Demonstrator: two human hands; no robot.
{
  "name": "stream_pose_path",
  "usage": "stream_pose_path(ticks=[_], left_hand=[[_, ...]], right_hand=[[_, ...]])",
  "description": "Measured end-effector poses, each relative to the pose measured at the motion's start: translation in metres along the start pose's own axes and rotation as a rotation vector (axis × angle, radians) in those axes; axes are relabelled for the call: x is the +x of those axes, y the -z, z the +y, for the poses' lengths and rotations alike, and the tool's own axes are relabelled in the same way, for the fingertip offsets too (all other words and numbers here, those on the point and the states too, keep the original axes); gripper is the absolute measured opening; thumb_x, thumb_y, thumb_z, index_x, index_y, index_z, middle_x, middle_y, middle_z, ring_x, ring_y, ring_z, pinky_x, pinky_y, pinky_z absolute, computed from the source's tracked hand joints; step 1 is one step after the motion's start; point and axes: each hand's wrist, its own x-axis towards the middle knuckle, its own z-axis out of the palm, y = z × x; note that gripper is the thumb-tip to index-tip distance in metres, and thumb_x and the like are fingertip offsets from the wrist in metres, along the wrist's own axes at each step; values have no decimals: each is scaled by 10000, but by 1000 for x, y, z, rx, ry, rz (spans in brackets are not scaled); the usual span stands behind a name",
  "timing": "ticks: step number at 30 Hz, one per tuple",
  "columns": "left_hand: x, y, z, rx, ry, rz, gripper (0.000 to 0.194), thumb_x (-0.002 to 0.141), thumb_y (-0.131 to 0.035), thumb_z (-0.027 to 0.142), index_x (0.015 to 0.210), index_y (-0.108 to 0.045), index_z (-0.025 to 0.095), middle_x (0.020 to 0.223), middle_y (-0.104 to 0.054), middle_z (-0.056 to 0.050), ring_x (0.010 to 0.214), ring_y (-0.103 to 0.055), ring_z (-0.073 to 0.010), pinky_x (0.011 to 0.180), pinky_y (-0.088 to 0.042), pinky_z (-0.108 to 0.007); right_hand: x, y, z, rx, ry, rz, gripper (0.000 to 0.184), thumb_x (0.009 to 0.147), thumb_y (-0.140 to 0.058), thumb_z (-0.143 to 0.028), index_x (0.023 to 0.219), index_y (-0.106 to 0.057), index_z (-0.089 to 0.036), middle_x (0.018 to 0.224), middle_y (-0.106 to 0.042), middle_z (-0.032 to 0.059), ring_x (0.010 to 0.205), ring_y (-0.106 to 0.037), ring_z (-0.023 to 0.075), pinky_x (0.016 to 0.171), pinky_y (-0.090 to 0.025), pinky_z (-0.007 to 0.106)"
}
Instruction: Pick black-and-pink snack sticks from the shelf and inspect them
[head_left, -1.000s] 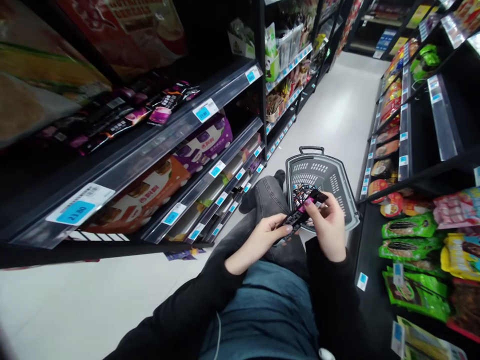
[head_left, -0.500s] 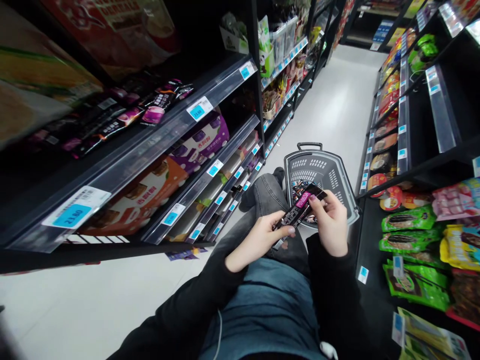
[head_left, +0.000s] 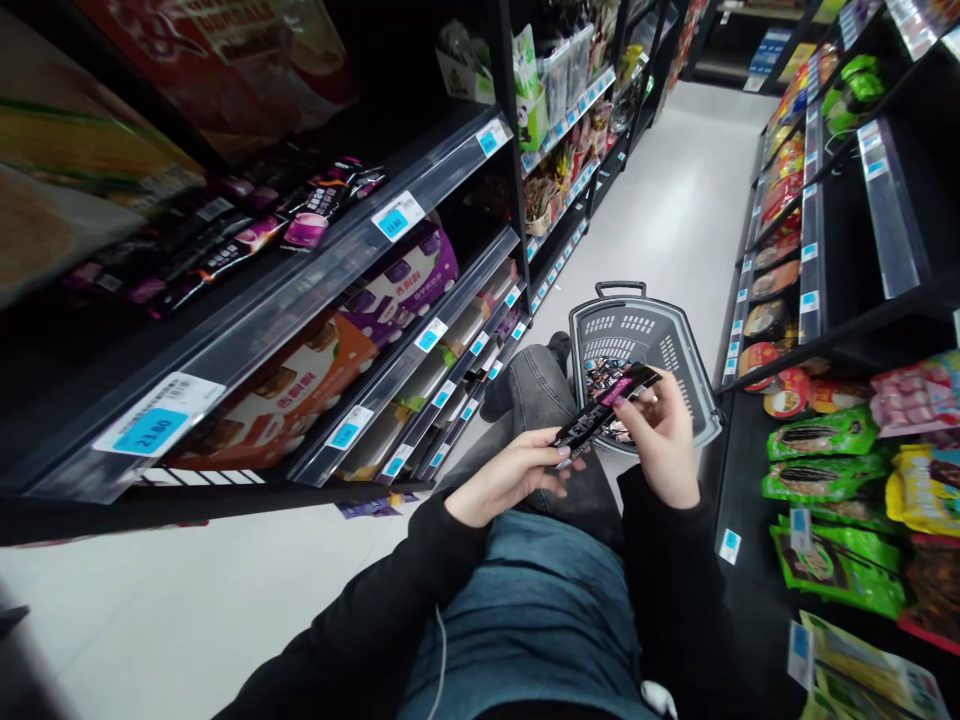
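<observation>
A slim black sachet with a purple patch (head_left: 589,422) is held between both hands, slanting up to the right above my knees. My left hand (head_left: 517,470) pinches its lower left end, thumb on top and fingers beneath. At the upper right end, my right hand (head_left: 664,440) grips it, with the thumb pressed near the purple patch. Behind the sachet stands a grey shopping basket (head_left: 694,375) on the floor. Several small dark packets (head_left: 596,375) lie inside the basket, partly hidden by the sachet and my right hand.
On the left, a shelf (head_left: 442,175) holds loose black-purple sachets (head_left: 247,235); purple boxes (head_left: 416,275) and an orange box (head_left: 292,385) stand below. Green snack bags (head_left: 821,435) line the right shelf. The white aisle floor (head_left: 675,180) runs away ahead.
The fingers of my left hand have shifted and spread slightly under the sachet. My right hand has moved up a little, and the sachet has turned slightly. Both hands still hold it.
</observation>
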Motion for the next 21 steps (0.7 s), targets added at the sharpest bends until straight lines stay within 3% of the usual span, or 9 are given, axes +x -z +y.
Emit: stream_pose_path(ticks=[3,5,8,11,14,17,21], left_hand=[[4,1,-1,-35,-13,20,309,652,-780,239,899,-660,99,789,-630,-56,621,-567,-86,584,-523,-211],[5,0,-2,-55,-53,45,316,627,-797,200,896,-662,104,800,-628,-47,688,-597,-109,639,-542,-236],[6,0,-3,-68,-101,88,322,626,-791,141,921,-665,109,833,-639,-45,755,-624,-131,706,-555,-269],[6,4,-4,-145,-137,128,292,664,-745,84,943,-667,114,888,-666,-58,806,-647,-149,828,-547,-349],[6,10,-6,-293,-120,115,300,671,-693,36,956,-671,129,949,-685,-70,936,-663,-220,934,-497,-448],[8,12,-8,-355,-116,86,314,663,-649,8,958,-679,109,979,-694,-91,971,-661,-241,988,-456,-455],[10,10,-6,-351,-257,175,288,629,-590,-30,874,-694,79,919,-704,-88,956,-650,-189,1044,-414,-394]], right_hand=[[-3,-3,0,71,-86,-157,501,729,-700,-301,1133,-409,-250,908,-633,22,821,-650,166,756,-543,329],[-4,-5,2,107,-121,-214,526,728,-696,-304,1144,-378,-256,895,-641,23,828,-666,177,781,-555,362],[-4,-8,5,127,-123,-164,484,714,-697,-301,1095,-403,-255,855,-621,5,795,-674,174,777,-564,374],[-3,-10,7,112,-81,-33,452,698,-705,-294,1056,-432,-250,819,-587,-13,769,-673,164,746,-566,349],[-2,-10,8,104,-18,55,456,688,-717,-273,1045,-434,-250,802,-583,-25,776,-677,157,759,-567,333],[-3,-11,8,138,28,39,475,687,-722,-248,1062,-431,-258,809,-597,-29,789,-688,159,805,-574,358],[-8,-17,10,151,37,2,480,718,-708,-273,1096,-413,-258,871,-642,6,836,-700,191,845,-574,421]])
